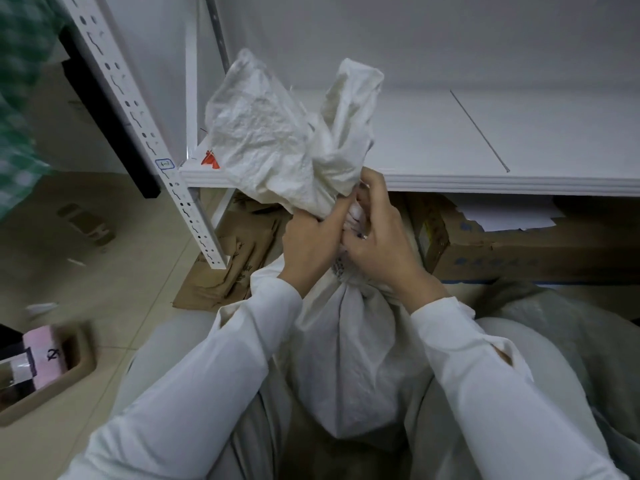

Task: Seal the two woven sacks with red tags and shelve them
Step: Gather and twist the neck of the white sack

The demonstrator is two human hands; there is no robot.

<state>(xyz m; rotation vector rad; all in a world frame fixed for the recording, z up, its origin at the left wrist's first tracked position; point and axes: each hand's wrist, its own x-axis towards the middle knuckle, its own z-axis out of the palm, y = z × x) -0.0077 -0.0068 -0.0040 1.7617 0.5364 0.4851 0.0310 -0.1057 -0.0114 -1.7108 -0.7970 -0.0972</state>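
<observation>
**Q:** Where is the sack?

**A:** A white woven sack (pixel 346 358) stands upright between the person's knees, just in front of a white shelf (pixel 485 181). Its loose top fans up above the shelf edge.

**Q:** And the hands?

**A:** Both are curled round the sack's gathered neck, touching each other: left hand (pixel 311 244) on the left side, right hand (pixel 377 247) on the right.

**Q:** What lies around it?

**A:** A red tag (pixel 210 159) sits at the shelf's left front corner, partly hidden. A cardboard box (pixel 502 247) sits under the shelf. A greyer sack (pixel 554 323) lies at the right.
</observation>
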